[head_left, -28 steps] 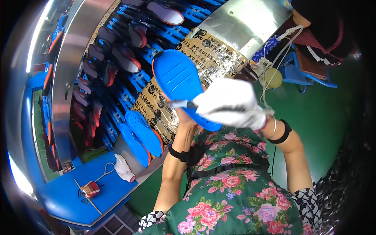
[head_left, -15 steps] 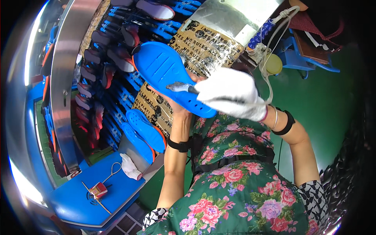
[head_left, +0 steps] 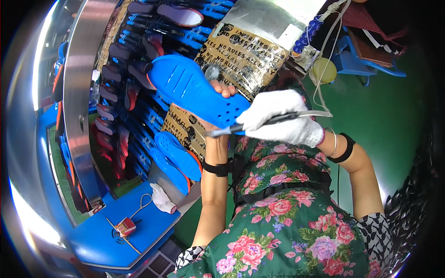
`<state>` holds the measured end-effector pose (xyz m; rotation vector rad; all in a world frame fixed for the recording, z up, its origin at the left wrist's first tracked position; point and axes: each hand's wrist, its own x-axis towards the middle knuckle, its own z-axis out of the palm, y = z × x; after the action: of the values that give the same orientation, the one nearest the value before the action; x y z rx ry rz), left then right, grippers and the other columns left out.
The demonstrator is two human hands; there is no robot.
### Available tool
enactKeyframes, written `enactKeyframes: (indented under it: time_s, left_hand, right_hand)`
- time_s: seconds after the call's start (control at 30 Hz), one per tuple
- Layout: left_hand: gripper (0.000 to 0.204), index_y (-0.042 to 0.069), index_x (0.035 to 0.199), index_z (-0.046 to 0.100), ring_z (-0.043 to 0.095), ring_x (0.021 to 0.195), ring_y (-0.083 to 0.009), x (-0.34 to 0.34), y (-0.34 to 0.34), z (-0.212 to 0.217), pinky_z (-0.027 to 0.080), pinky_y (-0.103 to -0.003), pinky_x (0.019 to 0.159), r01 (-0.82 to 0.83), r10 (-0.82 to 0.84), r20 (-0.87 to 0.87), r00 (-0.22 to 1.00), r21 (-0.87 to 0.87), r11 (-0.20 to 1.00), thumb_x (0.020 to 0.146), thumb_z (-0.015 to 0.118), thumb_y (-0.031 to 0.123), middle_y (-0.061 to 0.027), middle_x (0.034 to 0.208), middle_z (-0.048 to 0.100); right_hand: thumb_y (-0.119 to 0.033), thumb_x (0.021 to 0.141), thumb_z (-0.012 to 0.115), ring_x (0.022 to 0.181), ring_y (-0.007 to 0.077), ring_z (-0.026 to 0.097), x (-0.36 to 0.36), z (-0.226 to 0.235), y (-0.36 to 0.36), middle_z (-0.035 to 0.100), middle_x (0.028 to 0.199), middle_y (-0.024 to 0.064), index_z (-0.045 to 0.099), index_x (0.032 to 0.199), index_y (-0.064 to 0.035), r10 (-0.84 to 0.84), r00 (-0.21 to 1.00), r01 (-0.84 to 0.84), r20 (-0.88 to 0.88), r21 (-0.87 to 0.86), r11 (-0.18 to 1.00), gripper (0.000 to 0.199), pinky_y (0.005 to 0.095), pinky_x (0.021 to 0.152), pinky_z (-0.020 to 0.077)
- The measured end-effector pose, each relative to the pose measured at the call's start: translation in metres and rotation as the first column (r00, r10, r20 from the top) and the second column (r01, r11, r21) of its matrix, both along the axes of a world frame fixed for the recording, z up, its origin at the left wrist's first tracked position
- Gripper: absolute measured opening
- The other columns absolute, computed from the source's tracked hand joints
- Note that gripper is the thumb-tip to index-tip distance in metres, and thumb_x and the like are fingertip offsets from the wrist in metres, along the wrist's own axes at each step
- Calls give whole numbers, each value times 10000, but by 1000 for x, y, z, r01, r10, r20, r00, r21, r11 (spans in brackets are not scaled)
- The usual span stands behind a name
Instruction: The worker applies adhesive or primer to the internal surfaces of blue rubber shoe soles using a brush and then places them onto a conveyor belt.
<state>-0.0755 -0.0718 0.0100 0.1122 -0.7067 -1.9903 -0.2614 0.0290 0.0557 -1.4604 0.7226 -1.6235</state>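
Observation:
A blue shoe sole [head_left: 187,85], ribbed at one end and dotted with small holes at the other, is tilted in front of me. My left hand [head_left: 222,88] is bare and grips it from underneath, its fingertips curled over the right edge. My right hand [head_left: 278,118], in a white glove, is closed round a pen-shaped tool [head_left: 226,131] with a dark handle, a greyish narrow tip and a pale cord. The tip lies by the sole's near edge, in front of my left wrist; whether it touches the sole I cannot tell.
Two blue soles [head_left: 178,155] with orange edges lie on the bench by printed cardboard [head_left: 248,58]. A blue shelf [head_left: 116,241] carries a white glove [head_left: 162,198] and a small red box [head_left: 125,227]. Racks of dark soles [head_left: 111,74] stand left. A yellow round container [head_left: 323,70] is at right.
The tool has moved from the middle of the sole toward me, to its near edge. My right hand has turned, and my left fingertips now show over the sole's edge.

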Motion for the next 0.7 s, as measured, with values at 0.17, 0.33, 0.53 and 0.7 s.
enactKeyframes:
  time_s: [0.17, 0.33, 0.53, 0.7]
  left_hand:
    - [936, 47, 1181, 549, 595, 849, -235, -5, -2, 6, 496, -431, 918, -52, 50, 26, 998, 61, 997, 822, 396, 898, -86, 912, 556]
    - [977, 42, 1178, 558, 576, 828, -234, 2, -9, 6, 487, -416, 873, 43, -50, 76, 996, 101, 994, 797, 382, 924, -87, 893, 545]
    - [1013, 91, 1303, 525, 552, 783, -226, 5, -18, 13, 468, -414, 830, 114, -136, 200, 970, 120, 986, 791, 334, 945, -88, 883, 547]
    - [1020, 77, 1314, 532, 576, 749, -243, 3, -18, 21, 466, -416, 791, 218, -245, 176, 953, 160, 963, 815, 302, 936, -111, 846, 568]
  right_hand:
    - [-77, 795, 807, 845, 242, 715, -8, -1, 4, 754, 954, 67, 785, 972, -104, -303, 876, 171, -375, -348, 922, 181, 354, 736, 578]
    - [-5, 765, 806, 819, 218, 726, -6, -6, 6, 755, 900, 113, 767, 830, -43, 59, 998, -59, -4, 33, 998, 84, 340, 719, 571]
    - [-60, 777, 810, 831, 242, 704, -5, -10, 11, 756, 978, 89, 774, 970, -81, -250, 885, 117, -393, -333, 936, 197, 347, 715, 564]
    - [-86, 793, 807, 857, 233, 710, -10, -12, 14, 753, 977, 89, 771, 965, -76, 99, 992, -96, -83, 43, 994, 176, 348, 727, 566]
